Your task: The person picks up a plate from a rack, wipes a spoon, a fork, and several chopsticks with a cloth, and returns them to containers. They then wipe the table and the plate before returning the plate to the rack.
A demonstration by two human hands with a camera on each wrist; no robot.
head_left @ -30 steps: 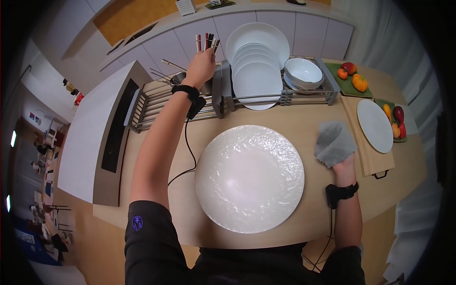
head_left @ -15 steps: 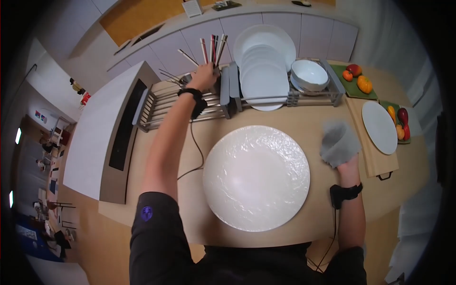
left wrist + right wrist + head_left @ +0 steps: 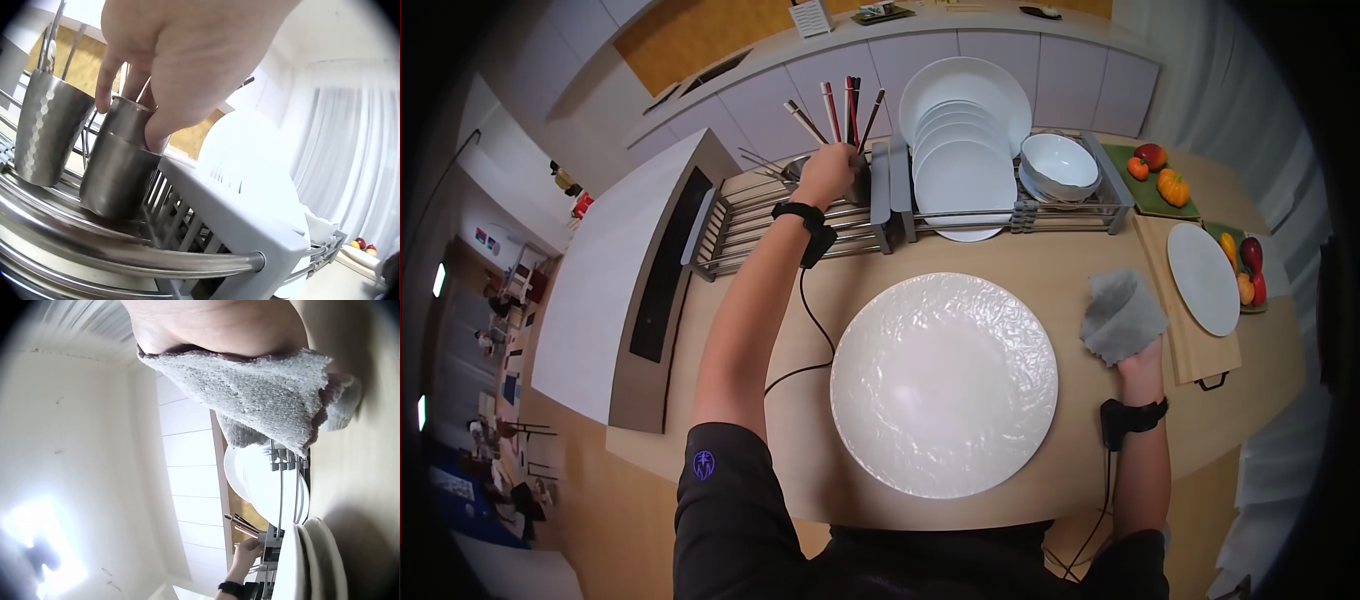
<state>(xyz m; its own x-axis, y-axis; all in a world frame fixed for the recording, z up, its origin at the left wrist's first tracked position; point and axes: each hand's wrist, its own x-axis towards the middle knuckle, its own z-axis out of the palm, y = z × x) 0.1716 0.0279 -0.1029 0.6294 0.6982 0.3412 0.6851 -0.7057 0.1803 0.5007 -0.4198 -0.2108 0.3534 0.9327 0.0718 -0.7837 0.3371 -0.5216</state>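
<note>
My left hand (image 3: 828,173) reaches over the rack and grips the upper part of a metal cup (image 3: 119,175), fingers and thumb on either side near its rim. Chopsticks (image 3: 830,110) in dark, red and pale colours stand fanned out above this hand. Beside that cup is a hammered metal cup (image 3: 53,128) with thin metal utensils in it. My right hand (image 3: 1141,360) holds a crumpled grey cloth (image 3: 1122,315) low over the table's right side; the cloth hides its fingers. Between my arms lies a large white plate (image 3: 945,385) with a rippled rim, stacked edges showing in the right wrist view.
The wire rack (image 3: 740,235) along the back also carries upright white plates (image 3: 966,185) and white bowls (image 3: 1060,165). At right, an oval white plate (image 3: 1204,278) lies on a wooden board (image 3: 1190,355), near green trays of toy-like vegetables (image 3: 1172,187). A boxy appliance (image 3: 630,280) stands left.
My left hand has come down at the rack, and the chopsticks have spread from a tight bunch into a fan. The right hand stays with the cloth; the head view has shifted slightly.
</note>
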